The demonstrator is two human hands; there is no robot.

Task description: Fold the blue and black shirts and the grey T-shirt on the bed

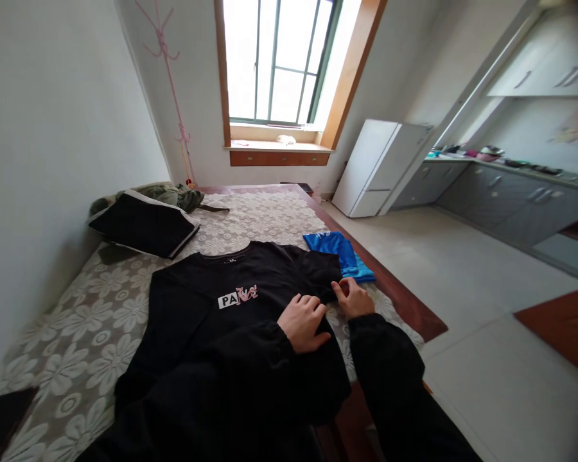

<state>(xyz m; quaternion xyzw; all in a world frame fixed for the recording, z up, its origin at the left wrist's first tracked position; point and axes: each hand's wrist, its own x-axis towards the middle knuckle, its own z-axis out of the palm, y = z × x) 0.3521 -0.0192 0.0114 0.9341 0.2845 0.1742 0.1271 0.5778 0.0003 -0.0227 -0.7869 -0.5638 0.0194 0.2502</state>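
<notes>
a black t-shirt (231, 301) is spread flat on the bed (77, 333), printed side up. the left hand (302, 322) is laid flat and unclenched on the shirt's side, grasping nothing. just beside it, the shirt's sleeve edge is pinched by the right hand (352, 298). a folded blue garment (340, 255) is seen just beyond the right hand, and a black pillow (142, 224) well beyond the left hand.

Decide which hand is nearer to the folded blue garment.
Right. The right hand lies just short of the blue garment; the left hand rests farther left on the black T-shirt.
</notes>
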